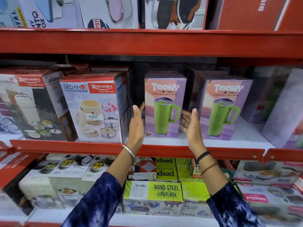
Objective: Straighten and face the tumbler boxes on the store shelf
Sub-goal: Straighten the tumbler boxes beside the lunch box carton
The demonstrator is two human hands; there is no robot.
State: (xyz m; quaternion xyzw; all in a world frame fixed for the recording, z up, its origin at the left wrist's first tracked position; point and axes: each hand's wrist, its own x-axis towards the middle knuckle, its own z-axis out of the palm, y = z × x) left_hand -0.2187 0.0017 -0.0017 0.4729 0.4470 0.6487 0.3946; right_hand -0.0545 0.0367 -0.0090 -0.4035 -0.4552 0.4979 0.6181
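Note:
Two purple and peach tumbler boxes with a green mug printed on the front stand upright on the middle shelf (164, 149). The left tumbler box (164, 89) faces forward, with more boxes stacked behind it. The right tumbler box (227, 95) stands a little turned, its left side showing. My left hand (136, 122) is flat and open at the left box's left edge, fingers at its side. My right hand (191, 123) is open, palm up, at that box's lower right edge. Neither hand grips anything.
A Sedan-3 lunch pack box (93, 108) stands just left of my left hand, another lunch box carton (27, 102) beyond it. Purple cartons (283, 112) fill the shelf's right end. Red shelf beam (147, 41) hangs overhead. Nano Steel lunch boxes (165, 190) lie on the shelf below.

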